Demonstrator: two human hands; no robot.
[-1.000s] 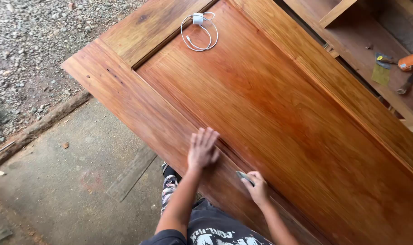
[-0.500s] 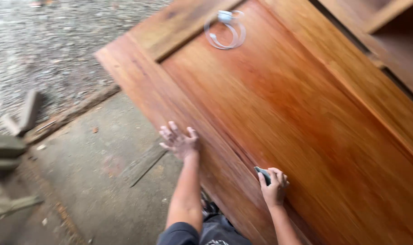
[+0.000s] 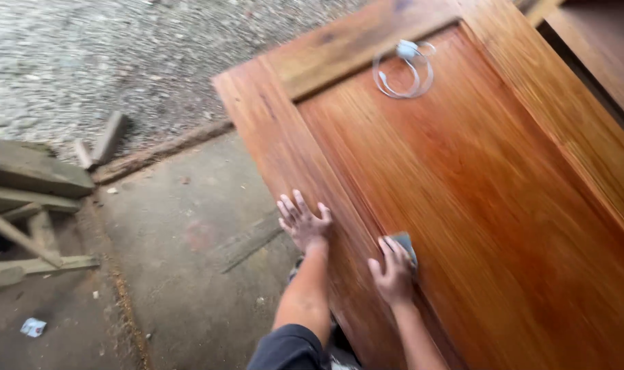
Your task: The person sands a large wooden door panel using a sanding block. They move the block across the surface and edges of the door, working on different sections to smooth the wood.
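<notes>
1. Left hand [image 3: 304, 220] spread flat, fingers open, on the near edge of a wooden door [image 3: 504, 205], gripping nothing.
2. Right hand [image 3: 393, 273] pressing a grey sanding pad [image 3: 403, 244] against the panel groove.
3. White cable [image 3: 403, 68] coiled near the door's far end.

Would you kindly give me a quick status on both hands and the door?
Left hand flat on door edge. Right hand presses grey sanding pad at panel groove. White cable far off.

Warm reddish wood, smooth with a low sheen.

I see the wooden door [image 3: 476, 205] with fine straight grain, a grey abrasive sheet [image 3: 404, 244] looking matt, a white plastic cable [image 3: 402, 68], rough concrete floor [image 3: 182, 274], and loose gravel [image 3: 120, 55].
</notes>
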